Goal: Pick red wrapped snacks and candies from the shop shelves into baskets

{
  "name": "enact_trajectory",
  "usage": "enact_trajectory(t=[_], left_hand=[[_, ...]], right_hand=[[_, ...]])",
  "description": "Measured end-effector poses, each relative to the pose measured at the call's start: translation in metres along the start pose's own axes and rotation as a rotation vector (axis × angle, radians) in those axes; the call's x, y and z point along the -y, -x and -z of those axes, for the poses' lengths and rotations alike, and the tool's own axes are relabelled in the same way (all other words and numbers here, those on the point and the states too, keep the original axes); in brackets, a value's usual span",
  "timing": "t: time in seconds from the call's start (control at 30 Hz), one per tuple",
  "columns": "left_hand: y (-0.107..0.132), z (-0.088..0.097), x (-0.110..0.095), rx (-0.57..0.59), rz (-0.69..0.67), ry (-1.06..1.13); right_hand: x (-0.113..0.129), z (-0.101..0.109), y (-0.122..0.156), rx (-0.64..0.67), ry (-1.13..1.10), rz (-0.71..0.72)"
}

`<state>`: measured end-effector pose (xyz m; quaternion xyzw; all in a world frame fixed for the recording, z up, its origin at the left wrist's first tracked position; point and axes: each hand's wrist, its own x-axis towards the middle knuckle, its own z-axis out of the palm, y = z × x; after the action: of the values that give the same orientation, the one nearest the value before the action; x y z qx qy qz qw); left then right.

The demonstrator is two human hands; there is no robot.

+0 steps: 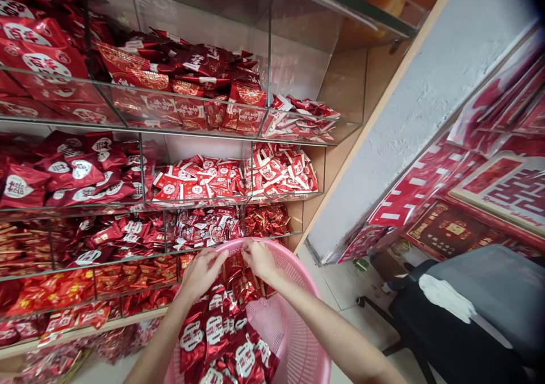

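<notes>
A pink plastic basket (304, 293) with a perforated wall stands below me. Large dark-red candy packets (215, 327) with white printing fill its near left part. Smaller shiny red packets (244, 287) lie toward its far side. My left hand (200, 273) bends over the far left rim, thumb apart from the fingers, which partly hide behind the rim. At the far rim, just above the small packets, my right hand (258, 259) is closed with bent fingers. What lies between its fingertips is hidden.
Clear-fronted shelf bins (196, 188) of red packets rise ahead and to the left. A grey wall (378, 117) stands to the right. Red decorations (430, 174) hang beyond it. A black office chair (451, 321) with a white cloth stands at the lower right on the tiled floor.
</notes>
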<state>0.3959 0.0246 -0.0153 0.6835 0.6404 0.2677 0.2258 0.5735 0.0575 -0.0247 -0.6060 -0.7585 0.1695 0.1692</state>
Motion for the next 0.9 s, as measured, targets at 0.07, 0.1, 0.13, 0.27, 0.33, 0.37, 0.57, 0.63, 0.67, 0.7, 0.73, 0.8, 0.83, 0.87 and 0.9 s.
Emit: enact_trajectory(t=[0.07,0.1,0.13,0.27,0.33,0.37,0.57,0.63,0.67,0.7,0.73,0.8,0.83,0.87,0.9], left_hand=[[0.0,0.0,0.0,0.002,-0.001,0.007],[0.0,0.0,0.0,0.004,0.0,0.009],[0.0,0.0,0.0,0.006,0.003,0.011],[0.0,0.001,-0.001,0.012,0.028,0.013],[0.0,0.002,-0.002,0.013,0.026,0.012],[0.0,0.002,-0.002,0.017,0.021,0.011],[0.001,0.004,-0.003,0.037,0.024,-0.001],[0.001,0.004,-0.003,0.036,0.016,-0.001],[0.001,0.004,-0.004,0.035,0.012,0.001],[0.001,0.003,-0.004,0.031,0.011,0.003],[0.002,0.003,-0.004,0.027,0.011,0.005],[0.002,0.002,-0.004,0.02,0.011,0.008],[0.002,0.002,-0.004,0.016,0.012,0.009],[0.002,0.002,-0.004,0.013,0.014,0.01],[0.002,0.001,-0.003,0.011,0.018,0.011]], right_hand=[[0.006,-0.001,0.002,0.022,0.034,0.015],[0.008,-0.001,0.003,0.024,0.053,0.021],[0.01,0.0,0.003,0.022,0.072,0.023],[0.007,0.012,-0.001,-0.027,0.085,0.008],[-0.001,0.025,-0.007,-0.083,0.054,-0.027],[-0.008,0.032,-0.012,-0.119,0.041,-0.051],[-0.071,0.064,-0.042,-0.237,0.175,-0.222],[-0.092,0.065,-0.05,-0.157,0.229,-0.262],[-0.1,0.064,-0.053,-0.113,0.238,-0.277],[-0.106,0.062,-0.056,-0.075,0.235,-0.288],[-0.111,0.06,-0.058,-0.049,0.227,-0.293],[-0.115,0.056,-0.062,-0.037,0.211,-0.286],[-0.115,0.054,-0.063,-0.038,0.201,-0.281],[-0.115,0.053,-0.064,-0.041,0.187,-0.275],[-0.114,0.052,-0.064,-0.047,0.168,-0.268]])
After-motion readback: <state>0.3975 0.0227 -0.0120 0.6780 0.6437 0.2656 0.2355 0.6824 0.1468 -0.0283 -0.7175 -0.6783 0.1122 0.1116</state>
